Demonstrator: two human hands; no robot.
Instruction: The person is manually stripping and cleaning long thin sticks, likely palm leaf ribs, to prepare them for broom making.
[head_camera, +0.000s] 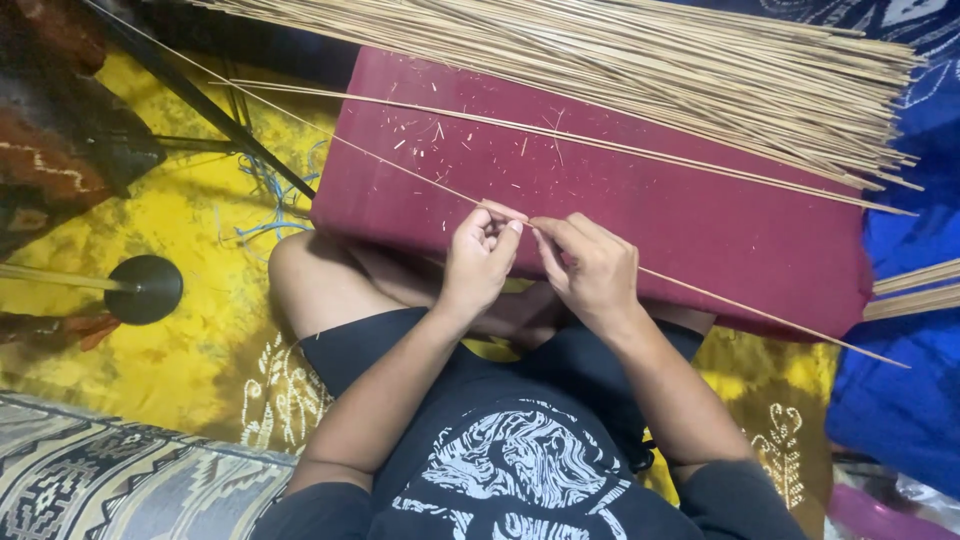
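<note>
Both hands meet right at the near edge of the maroon cushion (700, 230), pinching one thin stick (400, 168) that runs diagonally from the upper left, across the cushion, and out past its lower right corner. The left hand (478, 262) has thumb and forefinger nipped on it, other fingers curled in; the right hand (590, 270) grips it just beside, fingertips nearly touching the left's — can't tell if it's peeling something off, too small to see. A big bundle of sticks (650, 60) fans along the cushion's far edge, tips overhanging to the right. Between bundle and hands the cushion top is mostly bare, just shavings and one loose stick (640, 150). A black round base (145, 288) sits well off left on the yellow cloth (200, 330).
</note>
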